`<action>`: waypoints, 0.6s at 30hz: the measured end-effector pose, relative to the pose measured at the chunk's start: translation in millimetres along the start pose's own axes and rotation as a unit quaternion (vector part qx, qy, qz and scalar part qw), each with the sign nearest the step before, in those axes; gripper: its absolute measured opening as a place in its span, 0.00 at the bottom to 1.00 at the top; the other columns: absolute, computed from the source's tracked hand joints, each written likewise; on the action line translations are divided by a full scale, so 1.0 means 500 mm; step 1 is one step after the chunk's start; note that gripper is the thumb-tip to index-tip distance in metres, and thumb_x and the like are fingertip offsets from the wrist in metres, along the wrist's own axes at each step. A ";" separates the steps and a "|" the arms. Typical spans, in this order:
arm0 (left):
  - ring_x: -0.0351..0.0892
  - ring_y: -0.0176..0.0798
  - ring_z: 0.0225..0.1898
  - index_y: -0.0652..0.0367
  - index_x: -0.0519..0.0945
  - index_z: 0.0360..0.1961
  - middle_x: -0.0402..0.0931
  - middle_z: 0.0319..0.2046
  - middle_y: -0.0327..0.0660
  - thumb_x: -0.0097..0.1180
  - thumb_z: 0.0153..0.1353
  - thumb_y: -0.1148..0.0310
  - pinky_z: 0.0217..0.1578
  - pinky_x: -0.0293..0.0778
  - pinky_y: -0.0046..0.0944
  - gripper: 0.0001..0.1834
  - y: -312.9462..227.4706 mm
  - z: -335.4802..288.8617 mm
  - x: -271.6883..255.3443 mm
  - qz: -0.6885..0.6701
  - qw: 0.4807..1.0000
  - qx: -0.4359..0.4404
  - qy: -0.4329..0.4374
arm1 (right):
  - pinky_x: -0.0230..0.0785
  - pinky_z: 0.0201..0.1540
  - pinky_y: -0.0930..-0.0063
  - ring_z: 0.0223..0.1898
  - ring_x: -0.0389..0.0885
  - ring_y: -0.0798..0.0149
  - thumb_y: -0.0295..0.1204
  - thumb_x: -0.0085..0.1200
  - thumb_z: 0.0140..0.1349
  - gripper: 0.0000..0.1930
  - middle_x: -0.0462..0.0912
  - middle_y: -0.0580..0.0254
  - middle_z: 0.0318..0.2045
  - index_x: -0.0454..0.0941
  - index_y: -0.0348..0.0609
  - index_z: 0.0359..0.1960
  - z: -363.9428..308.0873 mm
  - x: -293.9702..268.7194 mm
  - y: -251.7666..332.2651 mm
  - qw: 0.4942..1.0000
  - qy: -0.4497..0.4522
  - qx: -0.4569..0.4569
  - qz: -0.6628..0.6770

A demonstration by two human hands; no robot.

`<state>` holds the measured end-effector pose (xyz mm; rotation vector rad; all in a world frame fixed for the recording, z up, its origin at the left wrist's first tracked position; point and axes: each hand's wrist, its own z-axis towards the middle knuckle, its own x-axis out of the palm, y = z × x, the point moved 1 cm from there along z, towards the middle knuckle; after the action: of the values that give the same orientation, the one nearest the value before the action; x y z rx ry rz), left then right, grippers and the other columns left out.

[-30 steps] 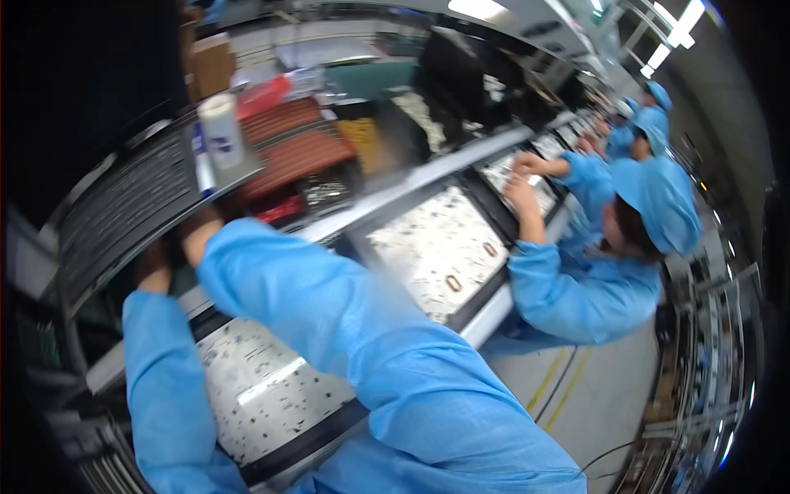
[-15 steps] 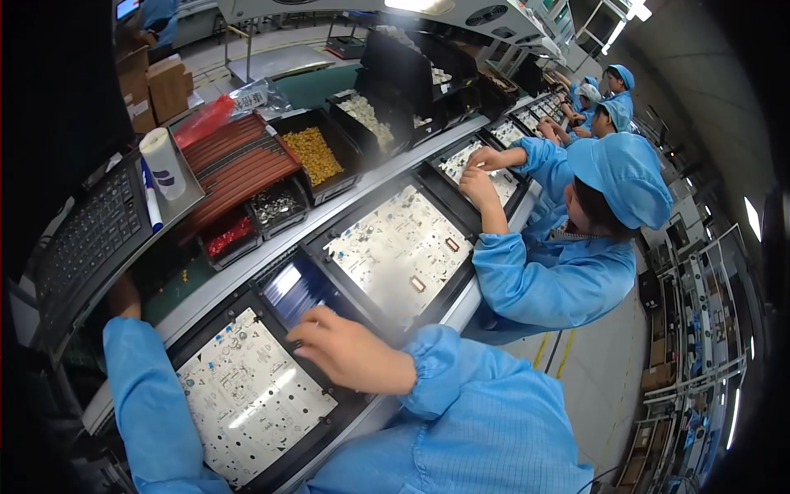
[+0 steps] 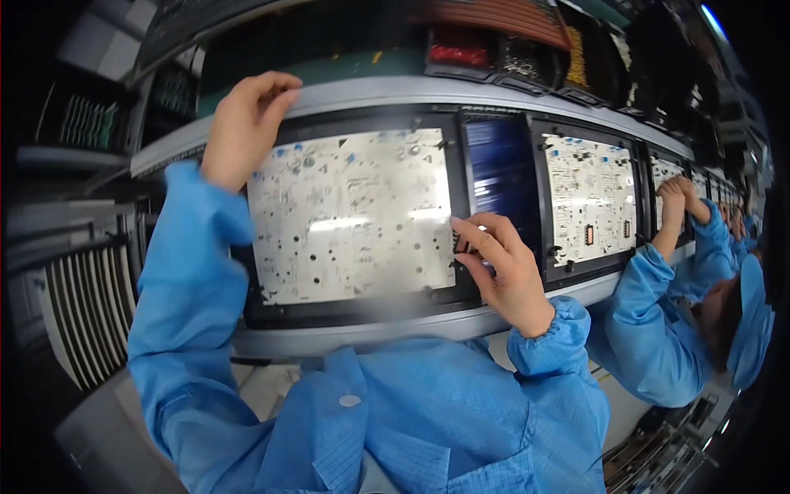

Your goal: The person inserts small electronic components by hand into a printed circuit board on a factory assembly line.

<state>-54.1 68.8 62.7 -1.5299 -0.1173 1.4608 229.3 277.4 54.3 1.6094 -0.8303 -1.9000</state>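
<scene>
A white circuit board (image 3: pixel 354 214) lies flat in a black frame (image 3: pixel 354 315) in front of me, with small blue and dark parts toward its far edge. My right hand (image 3: pixel 510 272) is at the board's right edge. Its thumb and fingers pinch a small dark rectangular part with an orange face (image 3: pixel 462 242), partly covered by the fingers. Over the board's far left corner is my left hand (image 3: pixel 245 132), raised, its fingers curled and the thumb close to the index finger. Whatever those fingertips may hold is too small to make out.
Beyond the rail (image 3: pixel 354 95) stand bins of red parts (image 3: pixel 461 54), silvery parts (image 3: pixel 527 64) and yellow parts (image 3: pixel 578 58). Right of my frame come a dark blue panel (image 3: pixel 502 177) and another board (image 3: pixel 591 198). A co-worker's hands (image 3: pixel 675 198) work farther right. Slotted racks (image 3: pixel 86 305) stand left.
The view has swung left, bringing my board to the middle. My left hand has come back from beyond the rail to the board's far left corner. A dark part now shows in my right hand.
</scene>
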 end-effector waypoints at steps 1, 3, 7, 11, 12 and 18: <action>0.77 0.33 0.34 0.61 0.81 0.44 0.81 0.33 0.42 0.57 0.62 0.71 0.40 0.72 0.30 0.11 -0.014 -0.041 -0.024 -0.062 0.997 -0.018 0.033 | 0.72 0.41 0.68 0.40 0.76 0.55 0.18 0.59 0.52 0.21 0.75 0.58 0.44 0.75 0.43 0.50 0.005 0.002 0.004 1.000 0.011 -0.003 0.009; 0.76 0.27 0.35 0.64 0.81 0.45 0.81 0.35 0.39 0.56 0.63 0.73 0.40 0.71 0.27 0.11 -0.055 -0.126 -0.062 -0.126 0.986 -0.085 0.060 | 0.70 0.43 0.67 0.41 0.73 0.55 0.21 0.61 0.48 0.20 0.77 0.63 0.43 0.75 0.44 0.46 0.015 0.016 0.007 0.987 0.001 -0.102 -0.128; 0.77 0.32 0.44 0.65 0.81 0.47 0.77 0.48 0.44 0.56 0.61 0.81 0.46 0.73 0.28 0.13 -0.047 -0.278 -0.105 -0.228 0.961 -0.152 0.041 | 0.66 0.46 0.64 0.42 0.72 0.56 0.24 0.63 0.47 0.16 0.79 0.67 0.42 0.77 0.44 0.40 0.021 0.047 0.003 0.981 0.018 -0.137 -0.134; 0.76 0.34 0.49 0.67 0.79 0.50 0.75 0.50 0.46 0.54 0.62 0.81 0.51 0.73 0.31 0.14 -0.034 -0.377 -0.101 -0.254 0.949 -0.186 0.032 | 0.66 0.46 0.64 0.43 0.72 0.57 0.24 0.63 0.47 0.14 0.80 0.67 0.42 0.78 0.44 0.38 0.019 0.058 0.015 0.979 0.034 -0.151 -0.131; 0.76 0.35 0.50 0.68 0.78 0.51 0.75 0.51 0.46 0.54 0.63 0.81 0.52 0.73 0.31 0.14 -0.036 -0.393 -0.099 -0.277 0.936 -0.218 0.022 | 0.66 0.46 0.64 0.43 0.72 0.57 0.24 0.63 0.47 0.13 0.80 0.67 0.41 0.79 0.44 0.37 0.019 0.059 0.018 0.979 0.036 -0.154 -0.129; 0.74 0.35 0.52 0.67 0.77 0.53 0.73 0.54 0.46 0.51 0.64 0.81 0.54 0.71 0.33 0.15 -0.043 -0.435 -0.080 -0.298 0.926 -0.233 0.003 | 0.66 0.46 0.65 0.43 0.72 0.57 0.23 0.65 0.46 0.14 0.82 0.68 0.42 0.81 0.43 0.37 0.017 0.067 0.024 0.978 0.039 -0.151 -0.141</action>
<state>121.2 -67.4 61.6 -1.6655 -0.9028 0.9686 215.0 245.9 41.5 1.6619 -0.2717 -2.0205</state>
